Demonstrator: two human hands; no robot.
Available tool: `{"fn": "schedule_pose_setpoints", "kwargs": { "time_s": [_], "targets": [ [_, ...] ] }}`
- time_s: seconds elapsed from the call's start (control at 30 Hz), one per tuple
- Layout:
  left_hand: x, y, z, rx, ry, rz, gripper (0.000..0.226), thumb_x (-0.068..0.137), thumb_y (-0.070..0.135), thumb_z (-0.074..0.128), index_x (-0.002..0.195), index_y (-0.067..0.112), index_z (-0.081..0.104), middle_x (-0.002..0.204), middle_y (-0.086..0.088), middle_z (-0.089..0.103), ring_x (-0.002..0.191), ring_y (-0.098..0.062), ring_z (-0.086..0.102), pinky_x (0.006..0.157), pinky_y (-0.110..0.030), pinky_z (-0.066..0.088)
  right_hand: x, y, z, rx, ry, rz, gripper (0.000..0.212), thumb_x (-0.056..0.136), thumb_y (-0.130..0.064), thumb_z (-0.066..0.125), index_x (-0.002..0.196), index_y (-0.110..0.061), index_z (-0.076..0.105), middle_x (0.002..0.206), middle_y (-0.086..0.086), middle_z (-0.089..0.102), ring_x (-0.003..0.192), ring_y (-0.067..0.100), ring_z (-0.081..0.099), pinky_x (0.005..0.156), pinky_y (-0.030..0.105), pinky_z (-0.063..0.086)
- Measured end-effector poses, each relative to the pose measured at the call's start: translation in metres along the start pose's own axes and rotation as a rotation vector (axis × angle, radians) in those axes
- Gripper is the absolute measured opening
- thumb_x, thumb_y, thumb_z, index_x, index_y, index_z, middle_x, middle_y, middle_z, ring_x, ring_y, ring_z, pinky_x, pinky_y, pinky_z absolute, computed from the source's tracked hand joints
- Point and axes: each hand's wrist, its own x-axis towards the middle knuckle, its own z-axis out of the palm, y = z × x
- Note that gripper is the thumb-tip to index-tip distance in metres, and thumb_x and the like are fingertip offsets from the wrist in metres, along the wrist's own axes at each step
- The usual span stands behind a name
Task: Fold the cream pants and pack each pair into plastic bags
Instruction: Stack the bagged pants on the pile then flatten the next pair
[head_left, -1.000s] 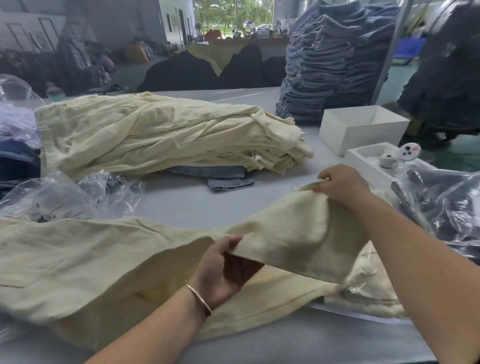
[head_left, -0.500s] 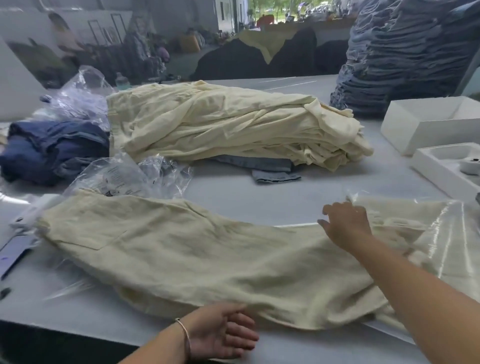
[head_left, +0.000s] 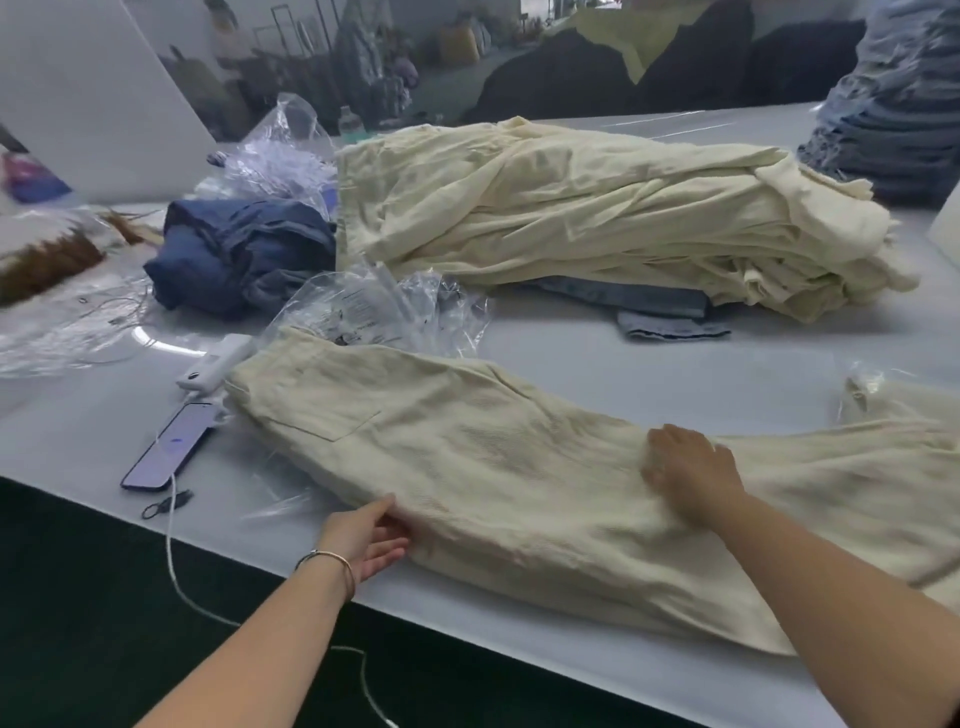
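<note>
Cream pants (head_left: 519, 478), one pair, lie flat along the near part of the grey table (head_left: 675, 358), waistband toward nine o'clock and legs running off toward three o'clock, a back pocket seam showing near the waistband; the right hand (head_left: 691, 470) rests palm down on the middle of the cloth, fingers spread and straight, pressing and holding nothing; the left hand (head_left: 366, 538) lies at the near hem of the pair at about seven o'clock, fingers loosely extended, thumb on top of the fabric edge and fingertips at or under it, though whether it truly pinches the cloth I cannot tell; a thin bracelet (head_left: 332, 564) circles that wrist. A pile of cream pants (head_left: 597, 218) sits at twelve o'clock, well apart from the spread pair, over a folded denim piece (head_left: 660, 312); crumpled plastic bags (head_left: 384, 306) lie just beyond the waistband, touching it; a dark blue garment (head_left: 239, 254) is heaped at ten o'clock. A phone (head_left: 169, 447) with a lit screen lies at nine o'clock beside the waistband, a white cable (head_left: 174, 551) trailing from it over the table edge; a white power bank (head_left: 215, 361) sits just behind the phone.
</note>
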Motion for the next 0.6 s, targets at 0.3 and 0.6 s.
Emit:
{"fn": "schedule_pose_setpoints", "kwargs": {
  "time_s": [0.3, 0.6],
  "targets": [
    [0.016, 0.022, -0.019, -0.365, -0.008, -0.004, 0.007, 0.086, 0.008, 0.066, 0.088, 0.011, 0.06, 0.072, -0.001, 0.058, 0.053, -0.007, 0.055, 0.039, -0.016, 0.043, 0.04, -0.007, -0.02, -0.12, 0.059, 0.148, 0.018, 0.089, -0.02, 0.047, 0.098, -0.028, 0.061, 0.096, -0.002, 0.054, 0.097, 0.025, 0.049, 0.078, 0.033, 0.034],
    [0.011, 0.012, -0.003, 0.139, 0.186, 0.106, 0.015, 0.083, 0.01, 0.065, 0.077, 0.011, 0.052, 0.101, -0.015, 0.056, 0.089, -0.029, 0.055, 0.076, -0.037, 0.05, 0.072, 0.011, -0.045, -0.038, -0.137, 0.087, 0.014, 0.094, -0.021, 0.047, 0.081, -0.018, 0.047, 0.089, 0.001, 0.054, 0.087, 0.024, 0.05, 0.077, 0.033, 0.038]
  ]
}}
